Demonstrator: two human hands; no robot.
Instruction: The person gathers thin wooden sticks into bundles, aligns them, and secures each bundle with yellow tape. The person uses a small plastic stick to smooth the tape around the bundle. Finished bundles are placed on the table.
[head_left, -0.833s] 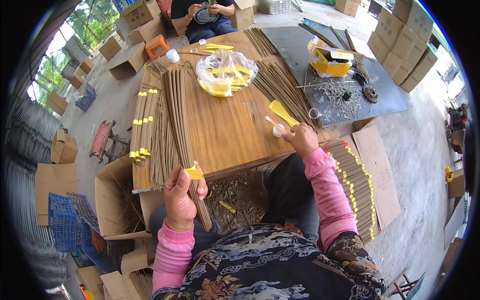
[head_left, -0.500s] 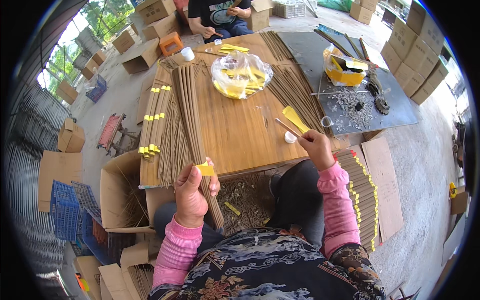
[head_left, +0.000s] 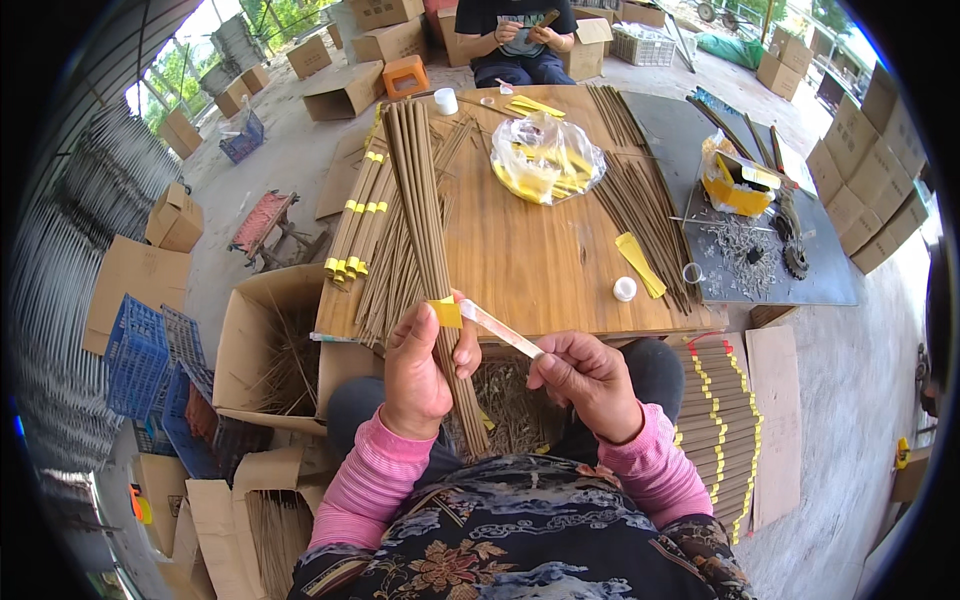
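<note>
My left hand is closed round a bundle of long brown incense sticks, with a yellow paper strip wrapped at its front under my thumb. The bundle slants from the table down over my lap. My right hand pinches a thin flat stick, whose whitish, wet-looking tip meets the end of the yellow strip beside my left fingers. On the table, a small white pot stands near a loose yellow strip. Finished bundles with yellow bands lie left of the held one.
On the wooden table are a plastic bag of yellow strips and loose sticks. A grey board bears a yellow box. Banded bundles lie low right; an open carton stands left. Another person sits opposite.
My right hand has brought the flat stick from beside the white pot leftward to the yellow strip. My left hand keeps its hold on the bundle. The view has turned left.
</note>
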